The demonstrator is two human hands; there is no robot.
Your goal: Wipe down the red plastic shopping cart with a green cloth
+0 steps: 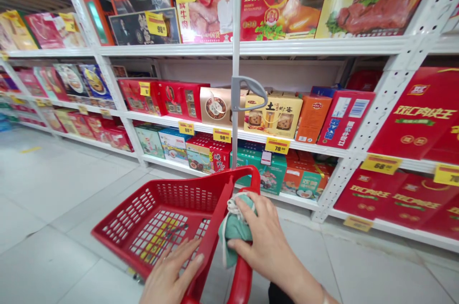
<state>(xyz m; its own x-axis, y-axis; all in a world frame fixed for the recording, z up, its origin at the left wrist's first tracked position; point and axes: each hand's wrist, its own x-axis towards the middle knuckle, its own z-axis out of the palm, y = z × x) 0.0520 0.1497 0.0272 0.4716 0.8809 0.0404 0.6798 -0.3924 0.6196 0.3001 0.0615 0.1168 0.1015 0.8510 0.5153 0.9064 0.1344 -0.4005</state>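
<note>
In front of me is a red plastic shopping cart (118, 208) with a grid floor and slotted walls. My right hand (263, 232) is closed on a green cloth with white edging (236, 230), pressing it around the cart's red handle (241, 281). On the cart's near rim lies my left hand (174, 268), its fingers stretched out and apart toward the basket, with no object in it. Part of that hand is cut off by the lower frame edge. Something yellow shows at the basket's grid floor, too unclear to name.
White shelving (322, 46) full of boxed gift packs with yellow price tags (277, 145) runs along the far side. A grey upright pole with a looped handle (249, 93) rises beyond the cart. Light floor tiles (50, 227) extend left and right.
</note>
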